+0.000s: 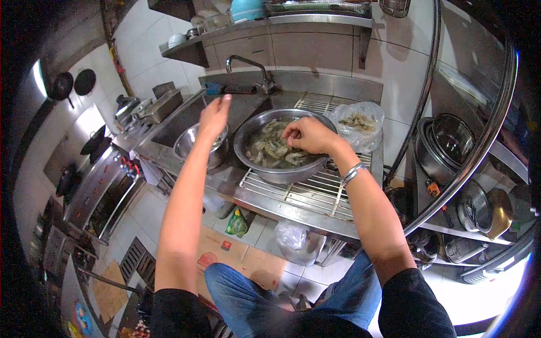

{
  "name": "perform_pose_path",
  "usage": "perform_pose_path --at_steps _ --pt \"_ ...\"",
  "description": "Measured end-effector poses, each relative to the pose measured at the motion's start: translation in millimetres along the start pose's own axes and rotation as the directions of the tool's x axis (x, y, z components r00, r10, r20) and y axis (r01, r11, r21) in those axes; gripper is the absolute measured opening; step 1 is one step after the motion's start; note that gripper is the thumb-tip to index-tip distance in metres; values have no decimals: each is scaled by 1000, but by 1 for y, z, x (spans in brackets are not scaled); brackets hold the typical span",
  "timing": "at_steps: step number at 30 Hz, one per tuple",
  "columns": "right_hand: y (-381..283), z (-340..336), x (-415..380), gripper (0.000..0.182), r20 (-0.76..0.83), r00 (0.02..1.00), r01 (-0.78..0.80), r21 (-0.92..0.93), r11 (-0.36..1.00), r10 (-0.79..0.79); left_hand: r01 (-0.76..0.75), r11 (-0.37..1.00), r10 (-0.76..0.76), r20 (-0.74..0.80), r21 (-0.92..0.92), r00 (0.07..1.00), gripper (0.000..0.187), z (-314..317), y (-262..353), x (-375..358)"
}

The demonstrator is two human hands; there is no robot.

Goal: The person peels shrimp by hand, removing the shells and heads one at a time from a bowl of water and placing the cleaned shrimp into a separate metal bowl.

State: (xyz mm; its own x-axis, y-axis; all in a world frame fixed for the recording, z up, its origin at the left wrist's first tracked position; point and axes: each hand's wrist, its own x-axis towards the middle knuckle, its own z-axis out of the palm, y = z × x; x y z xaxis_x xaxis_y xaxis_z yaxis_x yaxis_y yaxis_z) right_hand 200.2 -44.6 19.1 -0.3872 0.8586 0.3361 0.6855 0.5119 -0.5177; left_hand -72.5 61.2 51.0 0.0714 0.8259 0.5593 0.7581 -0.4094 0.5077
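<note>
A wide metal basin (287, 176) sits on the wire rack, with water and greyish shrimp-like pieces (270, 141) in it. Over its right part is my right hand (309, 135), fingers bent and pinched together at the pieces; what they hold is too small to make out. My left hand (214, 117) is raised above a smaller metal bowl (186, 145) at the sink's edge, its fingers close together and partly hidden by the hand itself. Right of the basin lies a clear plastic bag (372, 115) with more pieces inside.
Behind the bowl is the sink (180, 125) with a curved faucet (248, 61). The wire rack (298, 197) extends under the basin. A wall shelf (321, 20) hangs above. Pots (437, 155) stand on a rack at right; cardboard (225, 250) lies on the floor.
</note>
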Motion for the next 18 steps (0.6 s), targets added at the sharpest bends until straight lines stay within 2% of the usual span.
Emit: perform_pose_path --at_steps 1,3,4,6,7,9,11,13,14,15,17,18 --pt "3 3 0 28 2 1000 0 0 1000 0 -98 990 106 79 -100 991 56 3 18 -1" --pt "11 10 0 29 -184 962 132 -335 933 -202 -201 977 212 216 -71 953 42 15 49 -6" --pt "10 11 -1 29 -183 962 131 -337 932 -201 -238 971 238 282 -35 929 38 27 56 -3" --pt "6 14 -3 33 -158 987 -89 -338 937 36 -311 950 272 383 42 883 33 45 71 -5" --pt "2 13 -4 33 -158 987 -92 -341 935 39 -262 964 212 477 39 853 27 48 81 -7" --pt "-5 10 -7 35 -35 971 -222 -485 846 235 -173 985 159 466 -11 871 26 79 74 -8" --pt "-9 9 -5 37 -18 957 -259 -506 823 290 -164 986 133 427 37 895 32 94 67 -13" --pt "-12 11 -4 39 -43 920 -360 -485 797 389 -159 986 125 388 57 913 36 92 62 -15" --pt "-10 13 -3 39 -36 919 -361 -482 798 394 -77 996 43 469 53 882 44 89 58 -12" --pt "-6 15 -1 40 -83 907 -402 -455 794 412 -73 996 39 473 53 880 44 93 54 -14" --pt "0 15 5 41 -132 895 -438 -431 789 425 32 992 -91 510 123 855 58 98 48 -16" --pt "1 15 7 40 -90 893 -436 -418 797 441 49 999 -37 545 -7 837 65 98 44 -18"
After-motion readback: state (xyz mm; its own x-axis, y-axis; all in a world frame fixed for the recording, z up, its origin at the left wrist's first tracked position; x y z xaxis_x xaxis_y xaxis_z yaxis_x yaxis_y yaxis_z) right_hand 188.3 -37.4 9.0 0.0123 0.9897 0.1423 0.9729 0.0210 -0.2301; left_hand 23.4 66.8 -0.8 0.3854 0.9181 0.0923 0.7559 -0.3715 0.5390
